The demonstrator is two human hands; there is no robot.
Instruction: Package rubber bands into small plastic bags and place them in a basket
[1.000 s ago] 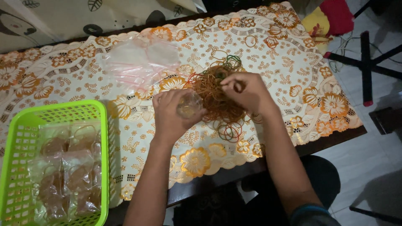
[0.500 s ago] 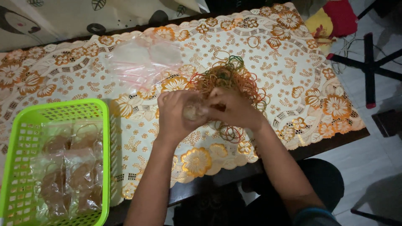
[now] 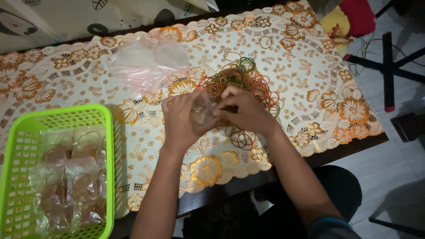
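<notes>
Both hands — left (image 3: 179, 121), right (image 3: 245, 110) — pinch a small clear bag (image 3: 202, 110) between them, above the rubber bands (image 3: 241, 82).

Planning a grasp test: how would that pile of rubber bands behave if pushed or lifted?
The pile of rubber bands is a loose tangle of thin loops, so it would probably sag and shed strands if lifted. Pushed, it would likely spread and drag on the patterned tablecloth rather than slide whole. It looks light; stray loops already lie apart near the right hand.
</notes>
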